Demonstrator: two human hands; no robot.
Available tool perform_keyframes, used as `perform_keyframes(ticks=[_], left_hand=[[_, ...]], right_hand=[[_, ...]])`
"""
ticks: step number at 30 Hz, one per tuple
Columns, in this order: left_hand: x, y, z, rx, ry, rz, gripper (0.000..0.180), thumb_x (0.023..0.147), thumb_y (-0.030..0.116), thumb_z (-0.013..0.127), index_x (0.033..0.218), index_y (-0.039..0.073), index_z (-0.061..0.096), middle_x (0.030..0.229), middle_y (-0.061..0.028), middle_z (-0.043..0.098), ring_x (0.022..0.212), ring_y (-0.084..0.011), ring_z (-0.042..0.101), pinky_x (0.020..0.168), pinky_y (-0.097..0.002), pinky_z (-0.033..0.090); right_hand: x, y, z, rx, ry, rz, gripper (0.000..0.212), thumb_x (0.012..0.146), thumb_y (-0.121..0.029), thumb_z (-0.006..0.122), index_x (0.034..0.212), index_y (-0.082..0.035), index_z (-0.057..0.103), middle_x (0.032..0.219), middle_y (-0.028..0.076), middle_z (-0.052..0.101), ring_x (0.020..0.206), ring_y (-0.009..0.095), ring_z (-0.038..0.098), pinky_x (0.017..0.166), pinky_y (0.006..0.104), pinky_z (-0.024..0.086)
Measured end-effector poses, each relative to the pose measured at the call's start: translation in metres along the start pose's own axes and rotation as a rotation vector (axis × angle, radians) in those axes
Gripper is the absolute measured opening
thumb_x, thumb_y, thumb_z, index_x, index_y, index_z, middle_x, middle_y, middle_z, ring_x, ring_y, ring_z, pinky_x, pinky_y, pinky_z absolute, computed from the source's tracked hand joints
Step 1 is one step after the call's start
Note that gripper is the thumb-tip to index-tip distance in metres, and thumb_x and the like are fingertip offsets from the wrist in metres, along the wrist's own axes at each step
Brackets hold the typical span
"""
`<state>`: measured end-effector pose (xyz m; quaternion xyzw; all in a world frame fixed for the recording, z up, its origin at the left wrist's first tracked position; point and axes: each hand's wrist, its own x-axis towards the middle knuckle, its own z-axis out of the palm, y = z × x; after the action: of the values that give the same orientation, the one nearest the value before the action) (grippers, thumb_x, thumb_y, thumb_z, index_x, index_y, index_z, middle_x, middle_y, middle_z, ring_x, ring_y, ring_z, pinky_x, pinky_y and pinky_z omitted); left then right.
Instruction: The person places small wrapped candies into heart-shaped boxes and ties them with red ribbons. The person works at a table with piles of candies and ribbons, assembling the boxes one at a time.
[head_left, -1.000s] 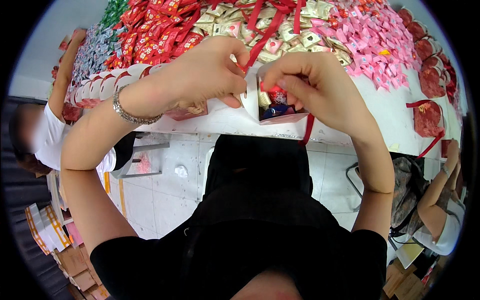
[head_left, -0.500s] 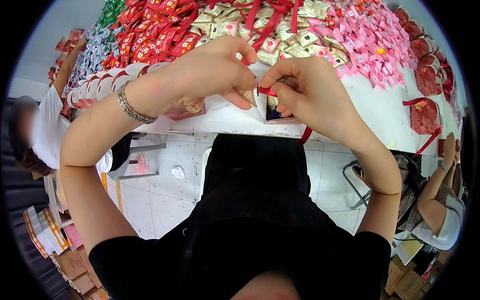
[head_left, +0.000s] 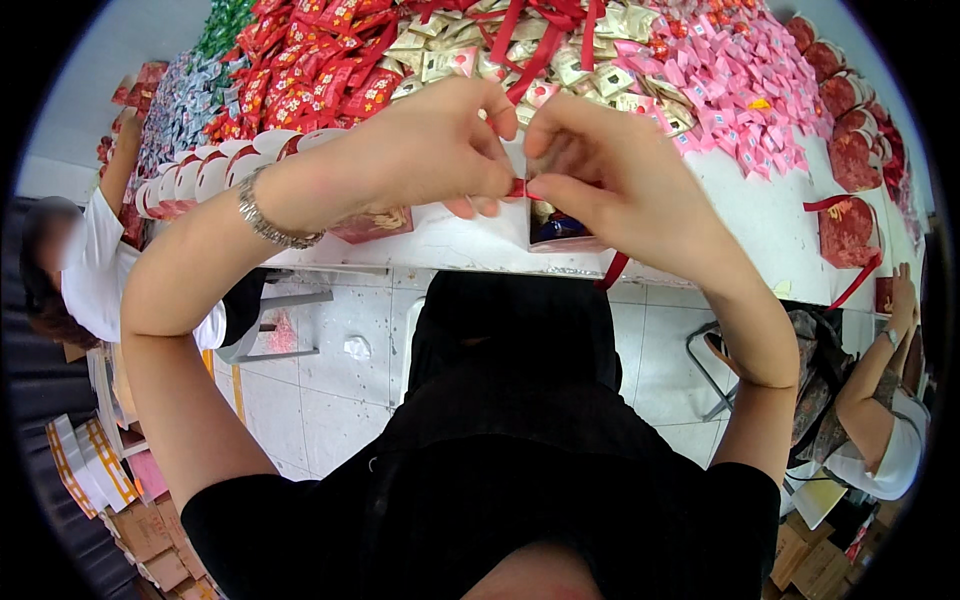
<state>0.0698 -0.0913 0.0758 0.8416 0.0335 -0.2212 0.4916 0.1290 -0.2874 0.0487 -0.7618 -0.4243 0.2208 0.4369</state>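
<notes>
A small open box point(head_left: 558, 238) sits at the table's near edge, with wrapped pieces inside, one of them dark blue. Over the box, a short stretch of red ribbon point(head_left: 518, 188) shows between my two hands. My left hand point(head_left: 455, 145), with a bracelet point(head_left: 262, 215) at its wrist, is closed on the ribbon by its fingertips. My right hand point(head_left: 605, 175) has its thumb at the ribbon's other end, while the forefinger is spread away from the thumb. The box's far side is hidden behind my hands. Another ribbon end point(head_left: 613, 270) hangs over the table edge.
Piles of red packets point(head_left: 320, 60), cream packets point(head_left: 440, 40) and pink packets point(head_left: 725, 90) cover the far table. Round-topped boxes point(head_left: 200, 180) line the left, and a red box point(head_left: 850, 232) stands right. People point(head_left: 90, 260) work on both sides; a stool point(head_left: 285, 325) stands left.
My right thumb and forefinger have parted from their pinch on the ribbon. My left fingers have drawn in around the ribbon, and more of the box's contents shows.
</notes>
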Motion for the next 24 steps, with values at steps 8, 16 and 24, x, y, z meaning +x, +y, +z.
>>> perform_keyframes(ticks=[8, 16, 24], left_hand=[[-0.027, 0.006, -0.063, 0.705, 0.066, 0.332, 0.018, 0.066, -0.001, 0.062, 0.074, 0.001, 0.046, 0.059, -0.0067, 0.046, 0.053, -0.0167, 0.042, 0.051, -0.0308, 0.038], [-0.042, 0.008, -0.05, 0.967, 0.277, 0.565, 0.026, 0.072, 0.004, 0.069, 0.095, 0.002, 0.056, 0.104, -0.0154, 0.06, 0.094, -0.028, 0.06, 0.079, -0.0329, 0.047], [-0.085, -0.002, 0.0, 0.857, 0.564, 0.68, 0.038, 0.071, 0.002, 0.069, 0.107, 0.004, 0.057, 0.134, -0.0231, 0.05, 0.122, -0.0392, 0.051, 0.1, -0.0464, 0.042]], right_hand=[[-0.017, 0.023, 0.002, -0.302, 0.108, -0.207, 0.102, 0.055, -0.026, 0.089, 0.144, -0.01, 0.04, 0.13, 0.017, 0.05, 0.116, 0.036, 0.052, 0.095, 0.041, 0.045], [-0.047, 0.031, -0.005, -0.654, 0.314, -0.303, 0.071, 0.061, -0.015, 0.083, 0.128, -0.018, 0.06, 0.107, 0.01, 0.059, 0.094, 0.028, 0.06, 0.076, 0.0369, 0.05], [-0.134, 0.037, -0.061, -0.765, 0.634, 0.052, 0.066, 0.06, -0.011, 0.081, 0.123, -0.011, 0.063, 0.107, 0.01, 0.059, 0.096, 0.03, 0.061, 0.082, 0.0364, 0.051]])
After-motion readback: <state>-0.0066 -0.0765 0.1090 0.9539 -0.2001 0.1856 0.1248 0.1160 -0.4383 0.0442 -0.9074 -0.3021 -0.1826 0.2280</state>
